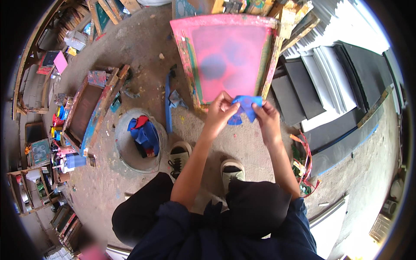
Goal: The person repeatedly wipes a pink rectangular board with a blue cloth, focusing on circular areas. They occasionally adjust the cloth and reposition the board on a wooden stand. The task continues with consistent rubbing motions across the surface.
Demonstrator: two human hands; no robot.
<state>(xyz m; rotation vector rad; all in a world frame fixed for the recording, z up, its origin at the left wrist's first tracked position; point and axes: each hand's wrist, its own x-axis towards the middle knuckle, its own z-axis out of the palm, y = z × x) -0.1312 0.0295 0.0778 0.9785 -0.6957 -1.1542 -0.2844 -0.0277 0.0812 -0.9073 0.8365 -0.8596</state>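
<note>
Between my two hands is a crumpled blue piece, cloth-like, with reddish marks [247, 104]; whether it is fabric or thin plastic I cannot tell. The fingers of my left hand [221, 112] pinch its left side. My right hand [268, 121] grips the right edge between thumb and fingers. Both hands are raised in front of my knees, near the lower edge of a pink printing screen [229, 47]. That screen has a worn wooden frame, and darker round patches show on its mesh.
A grey bucket [123, 151] with blue and red pieces stands left of my shoes. Beyond it lies a paint-stained wooden frame [97, 102]. Black and white sheets [303, 89] are stacked at right, beside tangled red strips [307, 160]. A blue strip [168, 104] lies on the floor.
</note>
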